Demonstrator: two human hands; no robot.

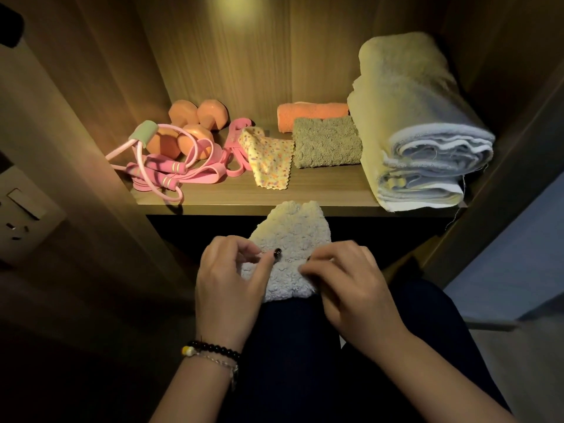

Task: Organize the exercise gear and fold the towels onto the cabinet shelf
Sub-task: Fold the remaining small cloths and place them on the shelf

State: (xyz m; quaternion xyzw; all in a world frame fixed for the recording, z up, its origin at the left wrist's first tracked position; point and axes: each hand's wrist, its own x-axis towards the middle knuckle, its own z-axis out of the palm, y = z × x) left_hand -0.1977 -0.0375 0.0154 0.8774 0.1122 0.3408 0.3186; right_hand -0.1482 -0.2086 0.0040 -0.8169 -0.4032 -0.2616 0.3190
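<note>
The fluffy white towel [290, 248] is held over the lap [293, 346], just in front of the cabinet shelf [244, 196] and below its front edge, and it is being folded. It is gripped at its near end by both hands. On the left, the left hand [227, 285] is curled, and the cloth's left edge is pinched between thumb and fingertips [276, 253]. On the right, the right hand [348, 288] is likewise curled, with its fingers pressed into the right edge.

The fold is judged to be partway made. For a clean result, the two near corners should be kept level, the pile smoothed flat, and the edges matched before the crease is pressed; soft, thick fabric is likely to spring open if it is let go early.

The towel's long axis runs away from the body toward the shelf, its far end pointing at the shelf edge and slightly overlapping it in view; whether it touches the shelf cannot be told.

On the shelf, from left to right, are seen orange dumbbells [198, 123] with a pink skipping rope [161, 172] and pink bands [213, 172], a speckled yellow cloth [268, 157], a rolled orange towel [311, 114] behind a folded olive towel [326, 141], and a large folded pale towel [418, 132]. The open space in front of the olive towel is judged a fitting place for the white one.
</note>
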